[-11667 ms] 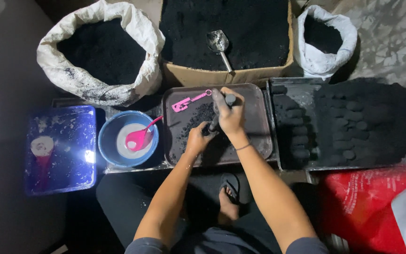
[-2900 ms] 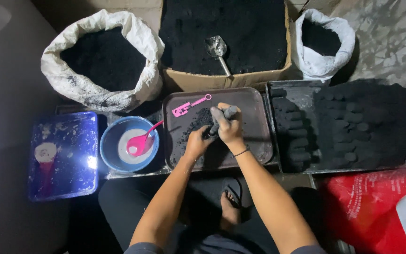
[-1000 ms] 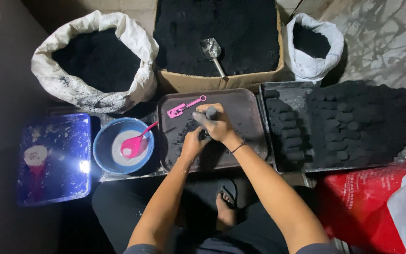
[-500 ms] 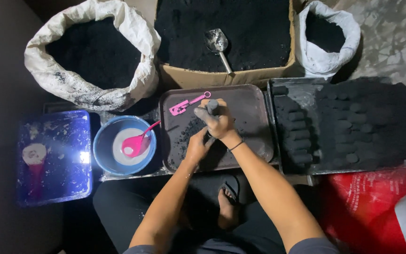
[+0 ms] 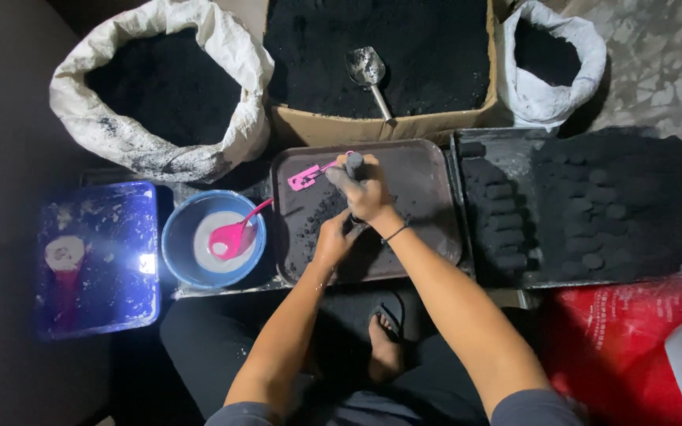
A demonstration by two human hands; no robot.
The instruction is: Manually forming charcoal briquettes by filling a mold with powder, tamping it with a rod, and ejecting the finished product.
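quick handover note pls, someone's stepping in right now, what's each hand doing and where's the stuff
Right hand: closed around an upright grey cylinder tool, pressing down over the brown tray.
Left hand: at the tool's base, amid loose black powder on the tray.
Pink flat tool lies at the tray's far left corner.
Blue bowl with pink spoon sits left of the tray.
Done: many formed black pieces lie on the dark tray to the right.
Left: powder on the tray is not yet formed.
Metal scoop rests in the cardboard box of black powder.
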